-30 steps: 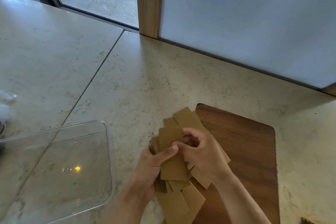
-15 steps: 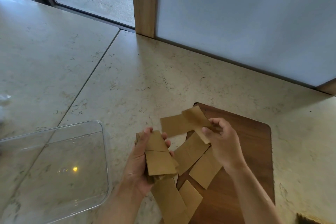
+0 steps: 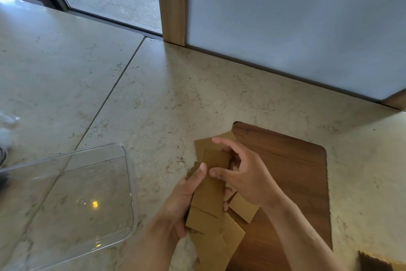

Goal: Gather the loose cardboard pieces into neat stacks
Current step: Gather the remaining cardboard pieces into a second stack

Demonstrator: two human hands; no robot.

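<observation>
Nearest, at the near edge of the wooden board [image 3: 292,182], loose cardboard pieces [image 3: 222,246] lying fanned and overlapped, one more [image 3: 242,208] just beside them under the right wrist. Above these, the left hand [image 3: 179,211] closed around a small stack of cardboard [image 3: 208,196], thumb pressed along its left edge, fingers wrapped underneath. Right hand [image 3: 243,176] half curled, thumb and fingertips pinching a fresh piece [image 3: 216,158] and laying it onto the stack's far end. Judged best done this way: slide the new piece down until its edges meet those below, squeeze the long sides between left thumb and fingers, then tap the short end on the board to square everything. Pieces thin and likely slippery, so easy to skew if released too soon. Farther off, another piece [image 3: 203,144] straddling the board's far left corner, partly on the stone floor [image 3: 153,95]. Left of the board, a clear plastic tray [image 3: 123,182], apparently empty.
</observation>
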